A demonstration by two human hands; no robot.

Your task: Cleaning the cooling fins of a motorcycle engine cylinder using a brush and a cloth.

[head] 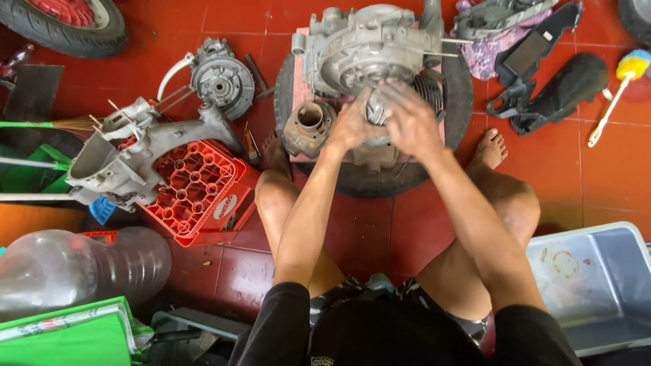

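Both hands at a small engine block set on a tyre, seen from above.

The left hand (350, 127) and right hand (409, 118) meet on a finned cylinder part (428, 91) at the near face of the grey engine block (369, 47), which rests on a black tyre (380, 177) on the red tiled floor (610, 163). Fingers are curled close over the part; motion blur hides how firmly it is held. Just left of the left hand stands a rusty cylinder sleeve (309, 125). Farther left, a second engine casing (135, 152) lies on a red plastic crate (200, 193). Right of the right hand lie black plastic panels (556, 88) and a yellow brush (620, 85). Both forearms reach forward between the bent knees, wrists angled inward.
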